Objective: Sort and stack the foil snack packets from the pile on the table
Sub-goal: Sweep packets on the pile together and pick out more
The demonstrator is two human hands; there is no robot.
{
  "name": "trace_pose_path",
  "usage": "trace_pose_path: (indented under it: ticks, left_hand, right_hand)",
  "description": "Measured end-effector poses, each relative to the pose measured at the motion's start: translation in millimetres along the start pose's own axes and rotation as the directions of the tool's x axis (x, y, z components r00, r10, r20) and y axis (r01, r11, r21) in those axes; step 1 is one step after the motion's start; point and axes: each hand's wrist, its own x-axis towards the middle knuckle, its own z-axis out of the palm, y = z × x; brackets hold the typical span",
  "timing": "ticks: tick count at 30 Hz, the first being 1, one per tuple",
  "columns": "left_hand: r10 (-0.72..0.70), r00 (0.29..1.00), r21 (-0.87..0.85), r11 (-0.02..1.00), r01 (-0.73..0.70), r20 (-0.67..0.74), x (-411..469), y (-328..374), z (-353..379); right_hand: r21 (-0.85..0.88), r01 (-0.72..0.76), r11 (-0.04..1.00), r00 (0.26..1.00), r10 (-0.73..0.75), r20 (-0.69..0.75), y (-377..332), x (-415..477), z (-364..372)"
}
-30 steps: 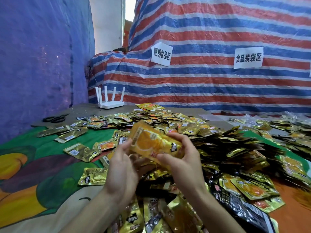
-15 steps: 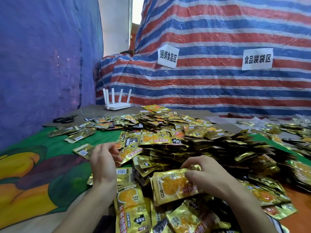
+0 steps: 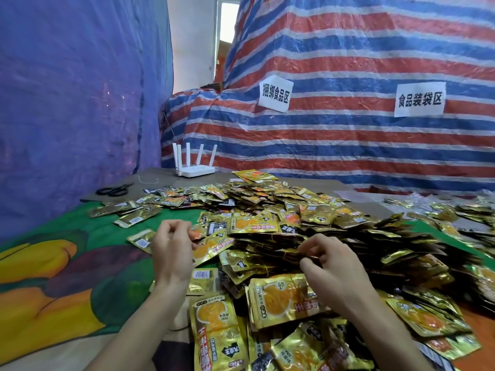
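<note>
We find the table under a printed cloth, with the pile of foil snack packets spread across its middle and right. The pile is by far the largest item and remains unsorted: packets lie at all angles, some showing the orange picture face, some the plain gold back with barcode label, many dark and on edge.

Next in size, a squared stack of orange-faced packets lies at the pile's near foot, just under the right wrist.

The right hand is in the pile's near slope, its thumb and curled fingers pinching a dark-gold packet. The left hand is raised at the pile's left margin with its fingers curled in tight; we cannot tell whether they hold anything. An orange-faced packet lies just beside it.

We judge the step in hand to be picking the next packets from the pile. The next move calls for lifting them free, turning them to match the stack's face and direction, and squaring the edges. The foil looks slick and crinkled, so we expect sliding.
</note>
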Motion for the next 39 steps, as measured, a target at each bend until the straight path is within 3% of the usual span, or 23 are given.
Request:
trace_pose_path:
  ticks: [4, 8, 14, 18, 21, 22, 25, 28, 31, 34, 39]
  left_hand:
    - [-0.092, 0.995, 0.013, 0.996, 0.093, -0.047, 20.7, 10.1, -5.7]
    - [-0.04, 0.978, 0.341, 0.939, -0.032, 0.203, 65.6, 19.1, -4.5]
    - [-0.209, 0.901, 0.759, 0.626, -0.176, 0.38, 137.9, -19.5, 13.1]
    - [-0.362, 0.827, 0.875, 0.393, -0.282, 0.429, 163.5, -53.2, 28.9]
    - [-0.412, 0.822, 0.92, 0.181, -0.348, 0.392, 172.5, -73.7, 38.4]
    - [-0.44, 0.813, 0.924, 0.158, -0.348, 0.381, 176.3, -79.2, 40.8]
    - [-0.515, 0.76, 0.918, 0.197, -0.345, 0.396, 189.5, -88.0, 45.2]
    - [-0.469, 0.771, 0.897, 0.319, -0.307, 0.43, 195.7, -87.1, 47.1]
    - [-0.427, 0.813, 0.872, 0.452, -0.187, 0.396, 201.8, -84.4, 49.9]
    - [-0.45, 0.834, 0.871, 0.486, -0.071, 0.319, 197.0, -74.1, 50.6]
    - [-0.448, 0.802, 0.822, 0.563, -0.09, 0.395, 193.6, -57.3, 47.3]
  right_hand:
    - [0.014, 0.079, 0.997, 0.994, -0.077, -0.083, -13.1, 8.9, -2.9]
    - [-0.128, 0.139, 0.982, 0.987, -0.127, 0.1, -36.1, 49.3, -9.0]
    - [-0.248, 0.094, 0.964, 0.951, -0.014, 0.309, -43.8, 152.3, 25.5]
    - [-0.341, 0.081, 0.936, 0.945, 0.037, 0.326, -24.1, 219.1, 65.0]
    - [-0.436, 0.112, 0.893, 0.924, 0.067, 0.376, -2.9, 251.6, 93.4]
    - [-0.473, 0.117, 0.873, 0.912, 0.095, 0.4, 3.5, 259.2, 101.2]
    - [-0.547, 0.074, 0.834, 0.87, 0.215, 0.445, 21.8, 275.6, 119.6]
    - [-0.554, -0.022, 0.832, 0.814, 0.337, 0.473, 35.3, 283.7, 129.0]
    - [-0.582, 0.029, 0.813, 0.834, 0.301, 0.462, 36.4, 289.4, 130.6]
    - [-0.605, 0.037, 0.795, 0.856, 0.287, 0.43, 31.3, 293.5, 125.7]
    - [-0.639, 0.039, 0.768, 0.769, 0.385, 0.51, 31.0, 290.4, 118.0]
